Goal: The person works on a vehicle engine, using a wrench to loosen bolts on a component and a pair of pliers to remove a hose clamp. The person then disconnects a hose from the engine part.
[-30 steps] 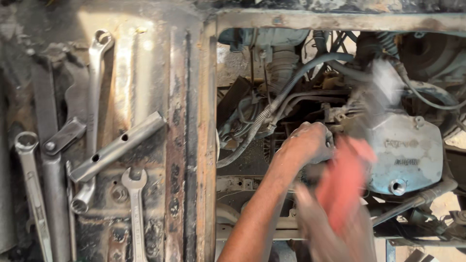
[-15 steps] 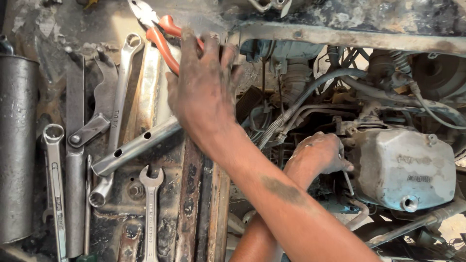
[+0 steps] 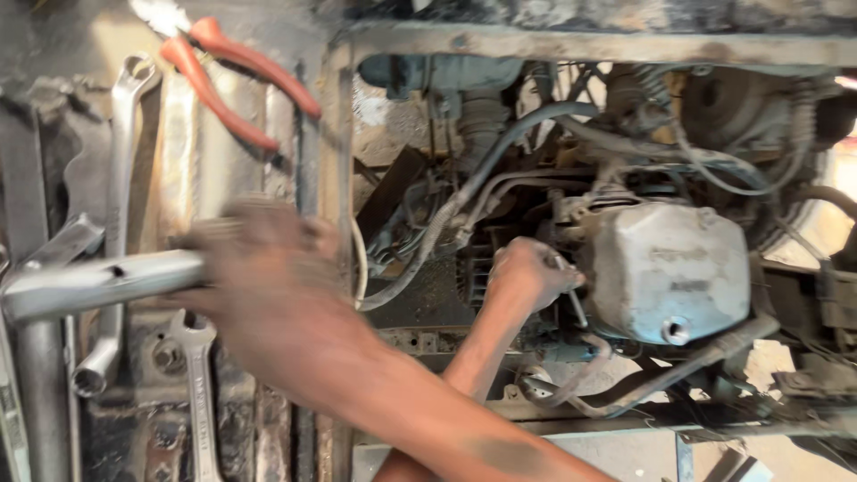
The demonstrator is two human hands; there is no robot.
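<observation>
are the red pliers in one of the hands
No, the red pliers lie alone on the metal panel at the top, while the right hand grips a tube spanner lower down.

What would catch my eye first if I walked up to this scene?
Likely the blurred right hand crossing to the left and gripping a long metal tube spanner over the grimy tool tray. Next, the red-handled pliers lying at the tray's top, bright against the grey wrenches. To the right, the left hand reaches into the engine bay beside the pale engine cover.
</observation>
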